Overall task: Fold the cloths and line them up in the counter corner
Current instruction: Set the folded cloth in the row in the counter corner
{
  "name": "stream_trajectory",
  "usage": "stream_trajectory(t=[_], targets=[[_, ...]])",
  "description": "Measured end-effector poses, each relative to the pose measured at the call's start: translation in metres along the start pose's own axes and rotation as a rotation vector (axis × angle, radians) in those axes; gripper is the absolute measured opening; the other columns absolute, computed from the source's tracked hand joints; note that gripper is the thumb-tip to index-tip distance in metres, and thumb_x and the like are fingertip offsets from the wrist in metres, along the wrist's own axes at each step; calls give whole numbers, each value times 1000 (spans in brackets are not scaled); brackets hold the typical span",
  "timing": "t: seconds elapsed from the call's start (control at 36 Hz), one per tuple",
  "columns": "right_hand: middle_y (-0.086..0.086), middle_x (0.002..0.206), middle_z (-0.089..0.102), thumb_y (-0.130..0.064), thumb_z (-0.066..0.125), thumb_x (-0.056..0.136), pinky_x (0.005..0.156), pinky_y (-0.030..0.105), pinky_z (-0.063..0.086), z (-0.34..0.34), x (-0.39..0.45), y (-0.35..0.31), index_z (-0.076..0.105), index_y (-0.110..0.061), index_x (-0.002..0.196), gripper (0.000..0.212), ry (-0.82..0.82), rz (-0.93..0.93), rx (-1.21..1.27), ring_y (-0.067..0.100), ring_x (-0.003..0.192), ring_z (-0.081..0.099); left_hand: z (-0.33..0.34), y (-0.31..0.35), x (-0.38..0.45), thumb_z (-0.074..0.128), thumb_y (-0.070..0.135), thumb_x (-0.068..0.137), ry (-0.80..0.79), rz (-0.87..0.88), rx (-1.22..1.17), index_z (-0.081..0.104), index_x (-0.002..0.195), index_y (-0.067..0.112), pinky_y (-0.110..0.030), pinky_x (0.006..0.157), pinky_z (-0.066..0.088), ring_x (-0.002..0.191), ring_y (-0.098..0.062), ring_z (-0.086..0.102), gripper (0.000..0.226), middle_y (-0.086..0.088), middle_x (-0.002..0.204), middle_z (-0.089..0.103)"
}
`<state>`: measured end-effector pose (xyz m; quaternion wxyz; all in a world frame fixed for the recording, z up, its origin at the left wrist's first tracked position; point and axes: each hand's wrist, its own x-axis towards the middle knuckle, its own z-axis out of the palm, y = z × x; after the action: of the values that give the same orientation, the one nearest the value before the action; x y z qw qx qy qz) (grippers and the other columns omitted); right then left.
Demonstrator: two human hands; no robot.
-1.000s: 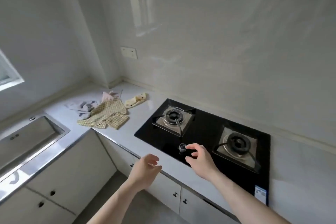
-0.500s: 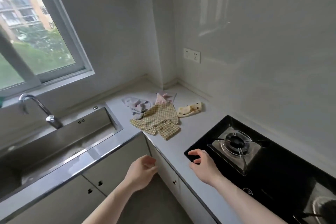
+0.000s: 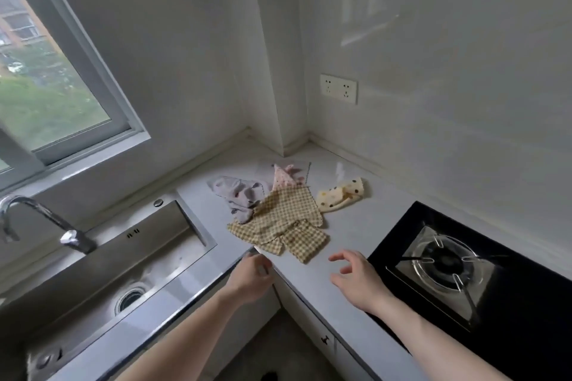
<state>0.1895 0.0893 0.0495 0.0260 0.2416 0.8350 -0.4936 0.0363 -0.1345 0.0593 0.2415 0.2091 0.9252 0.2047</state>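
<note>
Several crumpled cloths lie loose in the counter corner. A yellow checked cloth point(image 3: 284, 223) is spread nearest me, partly over a grey cloth point(image 3: 240, 193) on its left. A pink spotted cloth point(image 3: 283, 178) pokes out behind it, and a cream dotted cloth point(image 3: 340, 193) lies to the right. My left hand point(image 3: 249, 277) hovers at the counter's inner front edge, fingers curled, holding nothing. My right hand point(image 3: 356, 275) is over the counter just in front of the checked cloth, fingers spread and empty.
A steel sink point(image 3: 102, 260) with a tap point(image 3: 43, 221) is set into the counter on the left. A black gas hob point(image 3: 483, 281) with a burner point(image 3: 442, 263) sits on the right. A window is at upper left and a wall socket point(image 3: 339, 88) above the corner.
The view has swung left from the hob toward the corner and moved closer to the cloths. Both hands have come forward over the counter edge, near the checked cloth.
</note>
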Motion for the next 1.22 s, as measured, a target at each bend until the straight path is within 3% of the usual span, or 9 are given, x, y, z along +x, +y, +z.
stream_trajectory(t=[0.14, 0.33, 0.53, 0.64, 0.81, 0.97, 1.06, 1.14, 1.22], targets=[[-15, 117, 44, -26, 60, 93, 79, 21, 50, 20, 29, -14, 54, -36, 116, 26, 45, 83, 11, 3, 106, 52, -10, -27, 76, 59, 22, 85, -89, 69, 224, 67, 119, 22, -26, 100, 43, 121, -19, 56, 35, 2, 126, 53], [-17, 126, 42, -29, 58, 95, 77, 13, 44, 62, 59, -47, 54, -37, 121, 27, 152, 214, 47, 0, 112, 49, -10, -60, 161, 52, 17, 94, -314, 194, 545, 52, 144, 21, -32, 107, 41, 134, -26, 41, 50, -3, 143, 46], [-16, 124, 44, -29, 59, 93, 81, 19, 47, 94, 73, -70, 56, -38, 118, 27, 259, 312, 87, -3, 109, 53, -16, -81, 204, 49, 19, 90, -402, 256, 530, 64, 118, 13, -35, 93, 50, 120, -29, 54, 32, -10, 131, 57], [-13, 124, 46, -27, 60, 94, 62, 9, 46, 110, 70, -83, 58, -38, 114, 23, 310, 343, 141, -4, 106, 57, -26, -93, 215, 51, 22, 87, -398, 319, 496, 60, 127, 16, -35, 100, 50, 123, -25, 56, 41, -4, 134, 59], [-13, 127, 48, -25, 61, 94, 72, 15, 47, 123, 59, -94, 59, -38, 114, 25, 357, 376, 189, -4, 100, 61, -52, -92, 225, 49, 18, 85, -210, 381, 367, 76, 105, 30, -29, 79, 55, 100, -19, 68, 36, 4, 114, 73], [1, 121, 58, -20, 60, 96, 51, 7, 38, 130, 54, -108, 59, -33, 116, 24, 389, 403, 212, -14, 56, 57, -82, -85, 241, 57, 22, 91, -76, 454, 279, 75, 112, 32, -30, 81, 58, 101, -15, 71, 29, 7, 124, 71], [1, 124, 57, -20, 60, 96, 57, 8, 43, 134, 54, -116, 58, -33, 117, 24, 400, 391, 197, -8, 71, 64, -89, -79, 243, 57, 21, 90, -135, 511, 286, 73, 116, 31, -30, 93, 56, 111, -13, 68, 33, 9, 130, 68], [5, 122, 58, -20, 59, 97, 48, 11, 39, 138, 52, -124, 57, -30, 118, 24, 386, 385, 187, -4, 47, 56, -79, -81, 236, 58, 23, 89, -276, 542, 369, 72, 115, 29, -28, 101, 50, 120, -14, 62, 31, 9, 132, 66], [4, 120, 58, -20, 60, 96, 49, 12, 42, 141, 49, -129, 58, -30, 117, 23, 401, 387, 167, -4, 49, 57, -55, -89, 227, 57, 25, 88, -429, 525, 468, 71, 118, 29, -27, 104, 46, 126, -16, 56, 33, 7, 137, 60]])
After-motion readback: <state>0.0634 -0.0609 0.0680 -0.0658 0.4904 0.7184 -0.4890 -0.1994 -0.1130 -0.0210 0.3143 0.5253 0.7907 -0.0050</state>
